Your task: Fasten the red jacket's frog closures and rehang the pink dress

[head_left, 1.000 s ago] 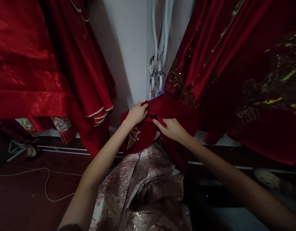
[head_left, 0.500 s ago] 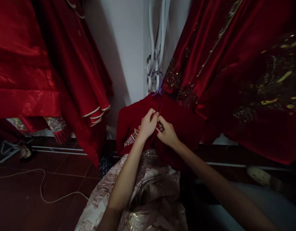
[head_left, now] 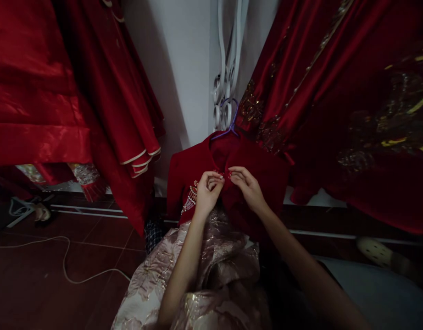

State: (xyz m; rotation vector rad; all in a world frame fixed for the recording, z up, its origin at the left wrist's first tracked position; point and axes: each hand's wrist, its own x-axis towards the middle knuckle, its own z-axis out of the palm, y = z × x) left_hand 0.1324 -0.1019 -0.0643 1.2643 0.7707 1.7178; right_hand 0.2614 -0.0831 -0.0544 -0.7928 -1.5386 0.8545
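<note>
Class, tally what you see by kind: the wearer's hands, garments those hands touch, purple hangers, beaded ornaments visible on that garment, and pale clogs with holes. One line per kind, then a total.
Hands: 2 (left hand, right hand)
Garments touched: 1 (red jacket)
Purple hanger: 1
Beaded ornament: 1
Pale clog: 1
Total: 6

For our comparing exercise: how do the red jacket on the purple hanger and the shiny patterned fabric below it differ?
The red jacket is deep red, while the patterned fabric is pale pinkish with gold glints. The jacket hangs on the purple hanger; the fabric spreads in loose folds. The jacket looks mostly matt, the fabric shiny. Both are cloth and carry decoration.
</note>
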